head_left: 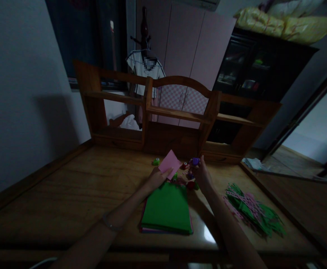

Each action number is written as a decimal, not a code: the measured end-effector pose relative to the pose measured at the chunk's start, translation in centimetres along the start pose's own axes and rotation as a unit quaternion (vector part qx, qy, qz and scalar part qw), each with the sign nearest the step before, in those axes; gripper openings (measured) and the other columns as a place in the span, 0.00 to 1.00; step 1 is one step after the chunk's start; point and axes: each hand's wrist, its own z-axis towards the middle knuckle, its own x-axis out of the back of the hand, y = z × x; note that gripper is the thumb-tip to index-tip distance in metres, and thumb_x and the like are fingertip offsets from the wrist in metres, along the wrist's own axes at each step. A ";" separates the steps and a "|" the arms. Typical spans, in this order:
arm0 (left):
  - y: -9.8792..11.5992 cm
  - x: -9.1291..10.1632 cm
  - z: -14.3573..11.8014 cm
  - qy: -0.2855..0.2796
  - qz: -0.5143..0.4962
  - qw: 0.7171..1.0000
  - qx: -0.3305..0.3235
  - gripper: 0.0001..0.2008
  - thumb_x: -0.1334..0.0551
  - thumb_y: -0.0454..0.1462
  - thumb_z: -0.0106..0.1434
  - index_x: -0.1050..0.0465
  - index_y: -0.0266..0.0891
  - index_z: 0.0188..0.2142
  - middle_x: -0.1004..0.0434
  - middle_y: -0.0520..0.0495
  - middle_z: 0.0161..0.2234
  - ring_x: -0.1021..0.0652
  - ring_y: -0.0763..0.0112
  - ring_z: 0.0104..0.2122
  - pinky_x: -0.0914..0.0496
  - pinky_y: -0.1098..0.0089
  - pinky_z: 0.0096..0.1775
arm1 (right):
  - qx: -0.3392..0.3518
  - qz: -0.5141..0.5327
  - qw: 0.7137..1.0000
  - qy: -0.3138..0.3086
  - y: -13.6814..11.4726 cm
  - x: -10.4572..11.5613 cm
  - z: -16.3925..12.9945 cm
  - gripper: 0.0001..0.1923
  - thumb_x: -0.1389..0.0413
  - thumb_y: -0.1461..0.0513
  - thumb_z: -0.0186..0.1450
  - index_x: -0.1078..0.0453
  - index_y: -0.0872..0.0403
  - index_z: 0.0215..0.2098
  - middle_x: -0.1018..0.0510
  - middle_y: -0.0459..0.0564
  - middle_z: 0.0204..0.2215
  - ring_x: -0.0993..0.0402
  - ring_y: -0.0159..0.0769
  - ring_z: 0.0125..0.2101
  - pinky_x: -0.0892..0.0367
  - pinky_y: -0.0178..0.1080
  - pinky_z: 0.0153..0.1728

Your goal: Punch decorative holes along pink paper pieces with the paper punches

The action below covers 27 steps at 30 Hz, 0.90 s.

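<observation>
A small pink sheet (169,162) is held up by the left hand (156,177), its fingers closed on the lower edge of the sheet. A small purple punch-like tool (195,161) is gripped by the fingers of the right hand (201,175), just beside the sheet and not touching it, as far as can be seen in the dim light. Both hands are raised over the far end of a stack of foam sheets (167,207), with a green one on top, which lies on the wooden tabletop (68,194). Some small red and green pieces (190,184) are scattered between the hands, and a further green tool (156,161) is seen to the left. A pile of green and pink cut strips (251,209) lies well apart on the right.

The pink sheet is held only at one edge, so it could probably bend or slip when it is pushed against the tool. Because the room is dark, the sheet could easily be misaligned. The small pieces below could also be knocked away by a wrist.
</observation>
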 end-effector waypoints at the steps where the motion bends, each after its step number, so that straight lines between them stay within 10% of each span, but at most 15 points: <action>1: -0.2 -0.1 0.0 0.005 0.003 1.000 -0.001 0.21 0.41 0.46 0.58 0.25 0.32 0.42 0.22 0.41 0.42 0.23 0.62 0.42 0.30 0.67 0.46 | -0.002 -0.012 1.000 0.004 0.1 -0.1 0.0 0.27 0.53 0.38 0.58 0.30 0.52 0.27 0.23 0.49 0.21 0.33 0.30 0.16 0.35 0.33 0.18; 27: -0.8 -0.4 0.4 0.015 0.007 1.000 -0.024 0.20 0.40 0.45 0.58 0.27 0.31 0.44 0.23 0.40 0.44 0.24 0.63 0.43 0.30 0.68 0.46 | 0.075 -0.130 0.988 0.031 -0.1 -1.0 -1.5 0.17 0.42 0.48 0.57 0.26 0.52 0.34 0.22 0.47 0.29 0.29 0.30 0.23 0.37 0.30 0.20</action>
